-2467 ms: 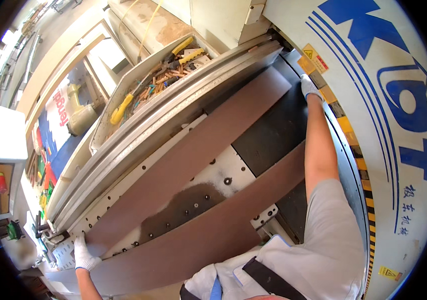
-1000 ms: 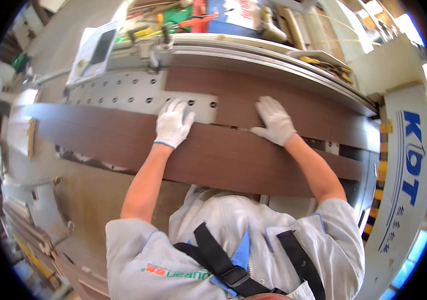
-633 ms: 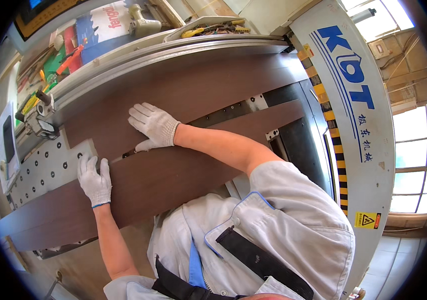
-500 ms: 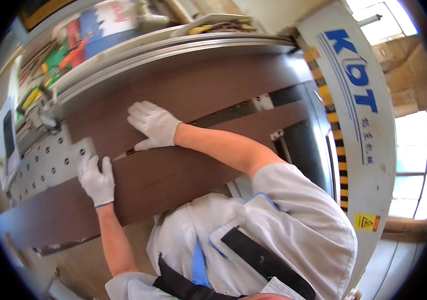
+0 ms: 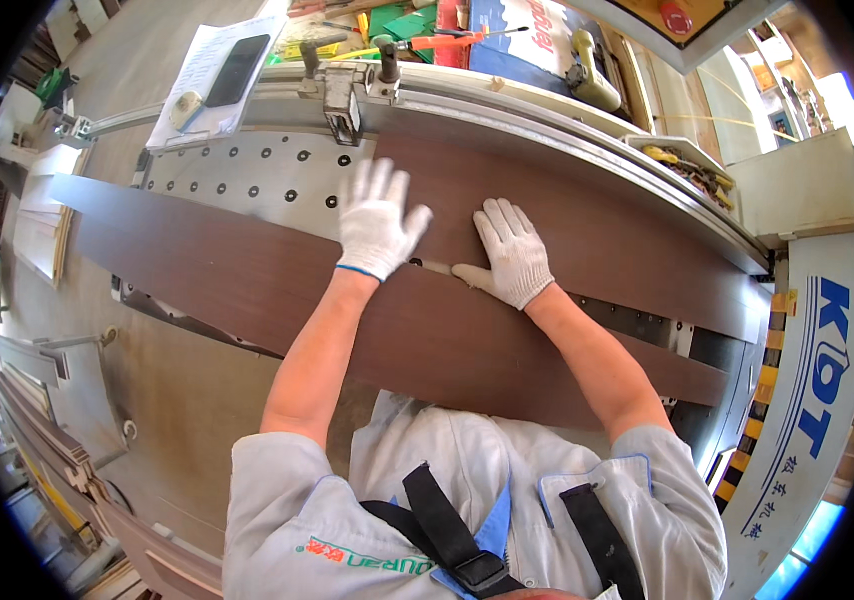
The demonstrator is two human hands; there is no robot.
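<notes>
Two long dark-brown boards lie on the machine table, a narrow gap between them. My left hand (image 5: 379, 222), in a white knit glove, is open with fingers spread, over the left end of the far board (image 5: 617, 215) beside a perforated metal plate (image 5: 272, 175). Whether its fingers touch the board I cannot tell. Flat on the far board, near its front edge, rests my right hand (image 5: 512, 252), also gloved, fingers outstretched and thumb toward the gap. The near board (image 5: 247, 265) runs under both wrists and sticks out far to the left.
A metal fence (image 5: 547, 115) with a clamp block (image 5: 342, 100) borders the far board. Papers with a dark phone (image 5: 238, 70) lie at the far left. Behind the fence are an orange screwdriver (image 5: 447, 40) and a nail gun (image 5: 592, 75). A white machine housing (image 5: 807, 400) stands right; board stacks (image 5: 57, 440) lean left.
The view has swung to the left. My left hand has moved from the near board's far edge to the left end of the far board. My right hand stays flat on the far board.
</notes>
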